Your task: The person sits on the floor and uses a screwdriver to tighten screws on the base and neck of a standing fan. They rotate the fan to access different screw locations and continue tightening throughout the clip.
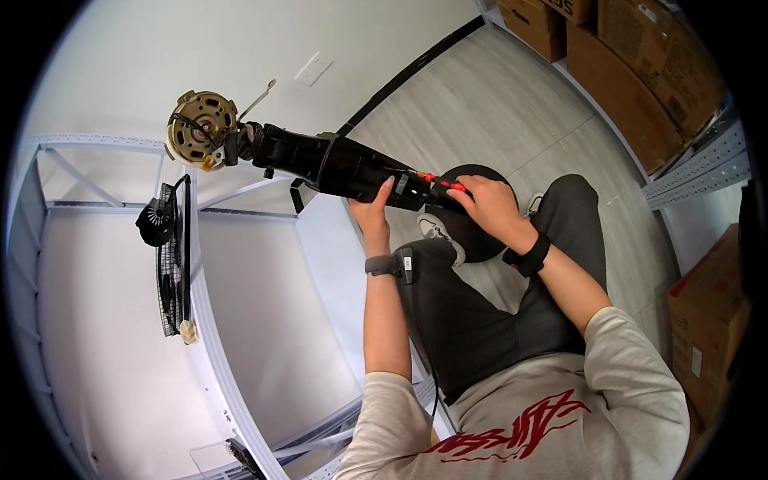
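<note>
A pedestal fan with a bare motor (200, 132) stands in front of me, tilted in the view, its long black housing (350, 166) below the motor. My left hand (372, 218) is wrapped round the near side of this housing, thumb on its face. Closed round a red-and-black screwdriver (430, 177), my right hand (490, 206) is at the housing's lower end. The shaft points along the housing toward the motor; its tip is too small to make out. Beneath my hands is the fan's round black base (486, 240), partly hidden by the housing and my right hand.
To the left is a white metal shelf (210, 320), with a black wire fan grille (170, 264) on it. Cardboard boxes (624, 96) fill a rack at the upper right. Another carton (704, 320) stands at my right. A white wall (240, 48) rises behind the motor.
</note>
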Tool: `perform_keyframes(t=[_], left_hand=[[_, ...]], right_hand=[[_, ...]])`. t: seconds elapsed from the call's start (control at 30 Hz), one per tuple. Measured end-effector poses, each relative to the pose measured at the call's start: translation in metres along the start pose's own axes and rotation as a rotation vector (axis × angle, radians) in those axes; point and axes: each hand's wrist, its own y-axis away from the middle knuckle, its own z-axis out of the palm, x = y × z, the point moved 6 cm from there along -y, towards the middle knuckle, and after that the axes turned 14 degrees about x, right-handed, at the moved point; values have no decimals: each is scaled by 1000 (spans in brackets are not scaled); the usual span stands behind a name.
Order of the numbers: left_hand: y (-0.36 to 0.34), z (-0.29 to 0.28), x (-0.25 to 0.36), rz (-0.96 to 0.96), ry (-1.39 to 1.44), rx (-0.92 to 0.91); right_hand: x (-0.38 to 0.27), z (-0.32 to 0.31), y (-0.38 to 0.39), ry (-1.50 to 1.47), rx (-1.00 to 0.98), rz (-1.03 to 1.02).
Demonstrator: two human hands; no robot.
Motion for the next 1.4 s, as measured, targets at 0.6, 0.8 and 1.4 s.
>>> perform_keyframes(t=[0.6, 0.8, 1.4], left_hand=[[4, 4, 4, 56, -1, 12], [6, 4, 7, 39, -20, 26], [8, 5, 10, 43, 4, 26]], right_hand=[[10, 3, 3, -134, 74, 67], [35, 15, 9, -247, -48, 308], [8, 10, 11, -97, -47, 233]])
